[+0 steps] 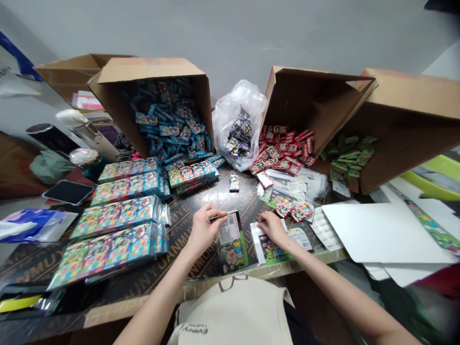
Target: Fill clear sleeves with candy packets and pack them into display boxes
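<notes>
My left hand [204,227] is closed in a pinch on the top edge of a flat printed plastic bag [235,249], black and green with a clear window. My right hand [275,229] has its fingers curled together at a white card [258,239]; what is between the fingertips is hidden. Under that hand lies another green printed bag [276,254]. A single small dark packet [234,183] stands alone on the table beyond my hands. Red packets [302,211] lie just past my right hand, on more printed bags.
Open cartons hold blue packets [172,120], red packets [283,143] and green packets [352,155]. Between them a clear plastic bag [239,98] holds purple packets. Rows of filled packs [108,254] stand at left, near a phone [68,191]. White cardboard sheets [388,232] overlap at right.
</notes>
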Demonstrator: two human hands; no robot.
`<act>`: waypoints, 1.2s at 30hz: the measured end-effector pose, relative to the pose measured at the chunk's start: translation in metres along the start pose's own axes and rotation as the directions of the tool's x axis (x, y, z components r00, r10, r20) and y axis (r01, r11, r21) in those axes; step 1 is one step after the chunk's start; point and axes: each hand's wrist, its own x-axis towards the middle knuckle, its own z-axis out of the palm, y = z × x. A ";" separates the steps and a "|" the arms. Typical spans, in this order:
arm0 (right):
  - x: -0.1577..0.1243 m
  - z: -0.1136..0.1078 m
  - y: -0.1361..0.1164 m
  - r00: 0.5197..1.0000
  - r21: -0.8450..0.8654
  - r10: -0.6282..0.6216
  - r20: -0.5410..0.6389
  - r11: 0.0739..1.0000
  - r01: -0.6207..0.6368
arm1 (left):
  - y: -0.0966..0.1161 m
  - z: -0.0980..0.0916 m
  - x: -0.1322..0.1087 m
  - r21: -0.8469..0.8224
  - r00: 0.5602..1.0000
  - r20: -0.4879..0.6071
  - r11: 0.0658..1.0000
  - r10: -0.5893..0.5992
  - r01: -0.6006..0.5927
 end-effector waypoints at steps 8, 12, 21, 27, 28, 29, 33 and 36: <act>0.010 -0.013 0.000 0.996 0.149 0.023 0.081 0.988 -0.035 | 0.001 0.000 -0.002 0.012 0.998 -0.063 1.000 -0.017 0.018; 0.035 -0.050 -0.040 0.990 0.315 -0.074 0.124 0.949 0.031 | 0.001 -0.002 -0.003 0.008 0.997 -0.074 0.999 -0.033 0.033; 0.077 -0.072 -0.143 0.681 0.582 -0.442 0.583 0.813 0.030 | 0.014 -0.009 -0.009 -0.064 1.000 -0.009 0.998 0.020 -0.021; 0.085 -0.053 -0.128 0.665 0.583 -0.430 0.610 0.813 -0.009 | 0.011 0.004 -0.009 -0.023 0.990 -0.135 0.999 -0.050 0.047; 0.084 -0.050 -0.127 0.684 0.583 -0.420 0.597 0.812 -0.010 | 0.009 0.007 -0.009 -0.004 0.986 -0.157 0.999 -0.046 0.046; 0.083 -0.047 -0.126 0.708 0.586 -0.403 0.580 0.810 -0.019 | 0.007 0.010 -0.009 0.019 0.984 -0.172 0.999 -0.035 0.038; 0.080 -0.035 -0.123 0.816 0.631 -0.310 0.489 0.771 -0.085 | 0.004 0.015 -0.011 0.156 0.990 -0.131 0.987 0.058 -0.037; 0.079 -0.035 -0.105 0.916 0.528 -0.200 0.348 0.849 -0.015 | 0.001 0.005 -0.011 0.365 0.994 -0.021 0.927 0.104 -0.090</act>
